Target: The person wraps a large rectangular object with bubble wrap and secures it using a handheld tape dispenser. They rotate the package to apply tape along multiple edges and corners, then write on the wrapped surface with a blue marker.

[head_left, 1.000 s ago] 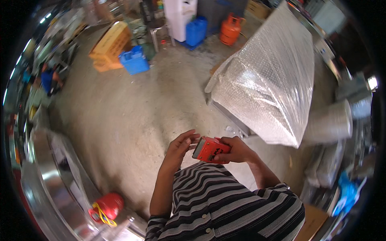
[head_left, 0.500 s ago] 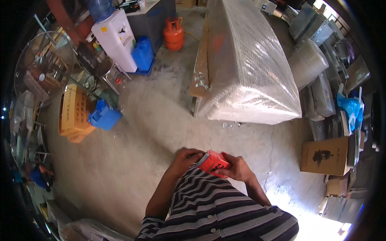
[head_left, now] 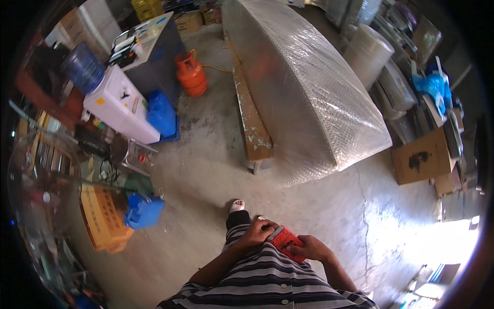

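In front of my striped shirt, at waist height, is a flat red box-shaped thing (head_left: 286, 242) with black markings and a grey strip along its left end. I cannot make out its exact kind. My right hand (head_left: 312, 248) grips its right side, thumb lying across the marked face. My left hand (head_left: 259, 232) is closed at the grey end, fingers bent against that edge. Part of the red thing is hidden behind the fingers of both hands.
Ahead stands a large bubble-wrapped block (head_left: 314, 87) on a worn wooden board (head_left: 247, 118). An orange gas cylinder (head_left: 191, 74), a water dispenser (head_left: 122, 105) and a blue jerrycan (head_left: 143, 211) stand to the left. A cardboard carton (head_left: 423, 157) sits at right.
The view has shifted, and a foot and dark trouser leg now show below the wrapped block. Both hands still hold the red thing close to the body.
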`<state>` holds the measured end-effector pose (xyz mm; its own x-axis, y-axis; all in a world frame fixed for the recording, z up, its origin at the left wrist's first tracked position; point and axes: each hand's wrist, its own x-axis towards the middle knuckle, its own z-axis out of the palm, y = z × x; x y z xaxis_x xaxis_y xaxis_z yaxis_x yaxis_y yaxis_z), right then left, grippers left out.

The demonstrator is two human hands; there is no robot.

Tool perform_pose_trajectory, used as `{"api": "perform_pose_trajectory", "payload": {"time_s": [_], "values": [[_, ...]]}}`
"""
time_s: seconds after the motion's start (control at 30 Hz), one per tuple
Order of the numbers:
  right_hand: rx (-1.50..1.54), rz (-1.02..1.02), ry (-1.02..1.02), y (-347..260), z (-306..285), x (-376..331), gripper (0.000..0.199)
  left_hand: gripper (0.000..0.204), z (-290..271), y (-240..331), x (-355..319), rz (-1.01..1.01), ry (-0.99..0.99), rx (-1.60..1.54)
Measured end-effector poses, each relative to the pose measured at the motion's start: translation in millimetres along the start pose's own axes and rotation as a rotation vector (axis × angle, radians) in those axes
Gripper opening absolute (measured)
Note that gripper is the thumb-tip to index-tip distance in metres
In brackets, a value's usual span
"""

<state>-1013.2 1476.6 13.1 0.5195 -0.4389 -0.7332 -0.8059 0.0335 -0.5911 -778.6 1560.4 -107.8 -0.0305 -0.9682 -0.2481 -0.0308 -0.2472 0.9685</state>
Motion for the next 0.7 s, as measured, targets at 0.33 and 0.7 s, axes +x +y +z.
{"api": "perform_pose_trajectory", "payload": {"time_s": [0.33, 0.7], "values": [[-0.024, -0.052, 0.543, -79.2, 57.0, 36.5, 0.053, 0.016, -109.3, 12.1, 72.5, -0.065, -0.186, 0.110], [-0.270, 0.227, 1.082, -125.3, 66.6, 73.5, 0.038, 0.010, -105.1, 18.1, 186.6, 0.531, 0.124, 0.022]]}}
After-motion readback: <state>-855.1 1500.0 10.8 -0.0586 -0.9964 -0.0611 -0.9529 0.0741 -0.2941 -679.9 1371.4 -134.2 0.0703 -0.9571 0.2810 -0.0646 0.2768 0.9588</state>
